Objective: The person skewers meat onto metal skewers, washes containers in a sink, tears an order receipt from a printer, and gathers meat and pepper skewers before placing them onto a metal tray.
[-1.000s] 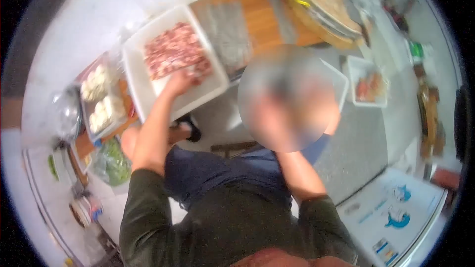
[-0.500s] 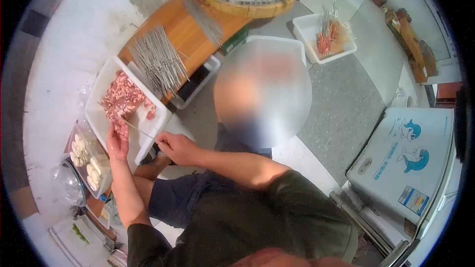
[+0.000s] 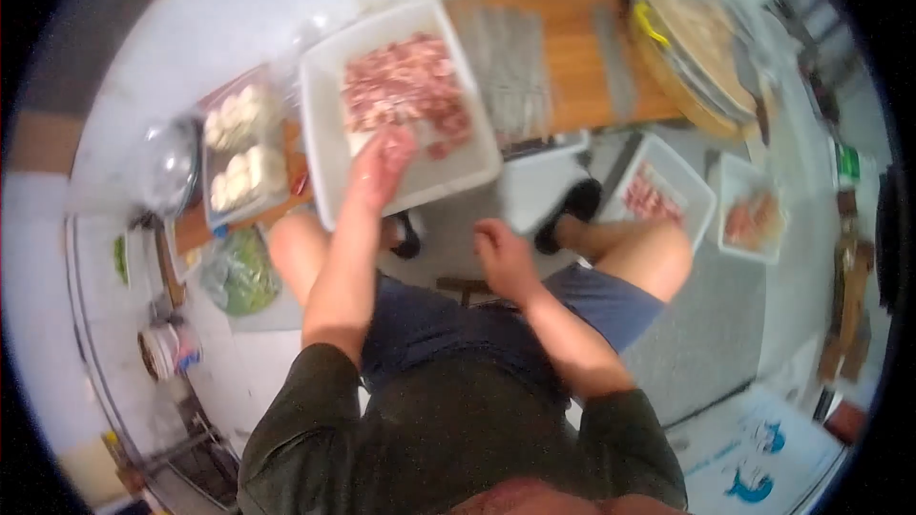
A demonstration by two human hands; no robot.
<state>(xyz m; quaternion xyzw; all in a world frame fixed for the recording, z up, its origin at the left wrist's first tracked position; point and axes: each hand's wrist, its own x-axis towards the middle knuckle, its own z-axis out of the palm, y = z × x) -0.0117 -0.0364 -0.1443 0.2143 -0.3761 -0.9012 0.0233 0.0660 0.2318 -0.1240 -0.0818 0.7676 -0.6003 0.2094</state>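
My left hand (image 3: 377, 172) reaches over the near side of a white tray (image 3: 322, 143), its fingers closed around a piece of meat at the edge of a heap of cut raw meat (image 3: 405, 81). Lower and to the right, outside the tray, is my right hand (image 3: 503, 259), held above the floor between my knees. Its fingers are curled in; motion blur hides whatever they may hold. To the right of the tray, many metal skewers (image 3: 504, 67) lie side by side on a wooden board (image 3: 575, 57).
A round chopping block (image 3: 701, 48) stands at the upper right. Below it are a white tub (image 3: 701, 205) with meat and a smaller tub (image 3: 771, 246) with reddish food. At left are a container (image 3: 270, 198) of white pieces and a bag of greens (image 3: 239, 277).
The head view has swung round, bringing the tray toward the middle. My right hand has moved away from my left; the skewer seen between them earlier no longer shows.
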